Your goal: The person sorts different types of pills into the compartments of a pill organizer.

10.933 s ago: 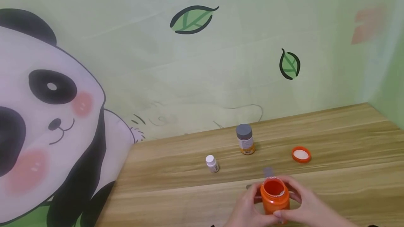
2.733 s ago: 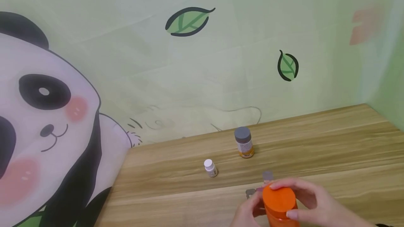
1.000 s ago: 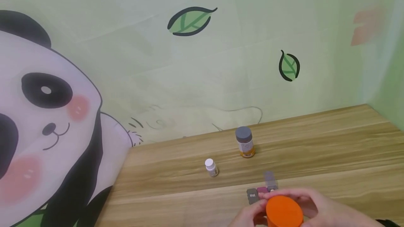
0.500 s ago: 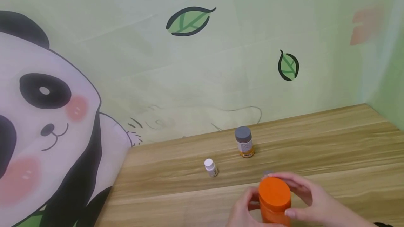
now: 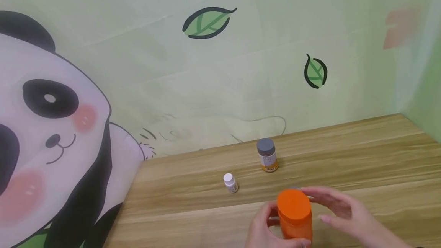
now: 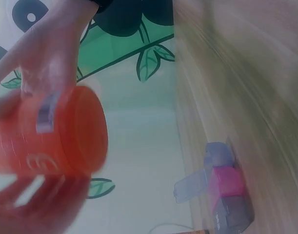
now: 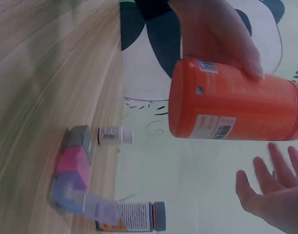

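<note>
My left hand grips a tall orange bottle, thumb in front and fingers behind. An orange lid sits on top of it. Both wrist views show the bottle's base raised above the tabletop, with labels and a barcode on its side. To its right, my right hand is apart from it, fingers and thumb spread, holding nothing. Beyond the bottle sits a small pill organizer with grey, pink and blue-purple compartments, the blue-purple one's clear flap raised. Hands and bottle hide most of it in the head view.
A small white pill bottle stands at the back left of the wooden table. Further back is a brown supplement bottle with a grey cap. A panda-printed cloth hangs behind the table.
Earliest, the orange bottle stood uncapped in both hands, its lid lying at the back right; now the lid is on. Over the last second the bottle moved left and the right hand released it.
</note>
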Demonstrator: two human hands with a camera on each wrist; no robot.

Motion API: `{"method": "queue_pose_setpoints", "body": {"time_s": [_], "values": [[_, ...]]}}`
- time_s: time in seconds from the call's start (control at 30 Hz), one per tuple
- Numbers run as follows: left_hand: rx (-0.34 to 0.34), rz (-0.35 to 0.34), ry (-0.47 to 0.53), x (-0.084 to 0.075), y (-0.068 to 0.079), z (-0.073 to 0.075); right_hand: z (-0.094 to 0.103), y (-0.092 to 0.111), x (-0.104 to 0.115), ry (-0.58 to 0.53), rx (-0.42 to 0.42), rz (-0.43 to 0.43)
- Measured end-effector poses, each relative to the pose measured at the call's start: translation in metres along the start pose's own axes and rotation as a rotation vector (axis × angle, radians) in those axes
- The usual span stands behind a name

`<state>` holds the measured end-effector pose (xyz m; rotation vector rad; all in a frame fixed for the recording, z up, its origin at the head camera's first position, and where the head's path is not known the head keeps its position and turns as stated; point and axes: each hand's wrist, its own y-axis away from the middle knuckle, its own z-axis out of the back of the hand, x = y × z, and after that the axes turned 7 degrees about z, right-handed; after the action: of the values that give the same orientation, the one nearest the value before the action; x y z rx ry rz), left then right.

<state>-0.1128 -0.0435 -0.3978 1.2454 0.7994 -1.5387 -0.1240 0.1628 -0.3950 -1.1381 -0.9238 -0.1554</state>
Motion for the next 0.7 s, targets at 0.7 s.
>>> {"method": "queue_pose_setpoints", "body": {"time_s": [0.7], "values": [[0.349,-0.112,0.084,-0.012,0.003,0.012,-0.001,0.001,0.016,-0.220,0.108,-0.631]]}}
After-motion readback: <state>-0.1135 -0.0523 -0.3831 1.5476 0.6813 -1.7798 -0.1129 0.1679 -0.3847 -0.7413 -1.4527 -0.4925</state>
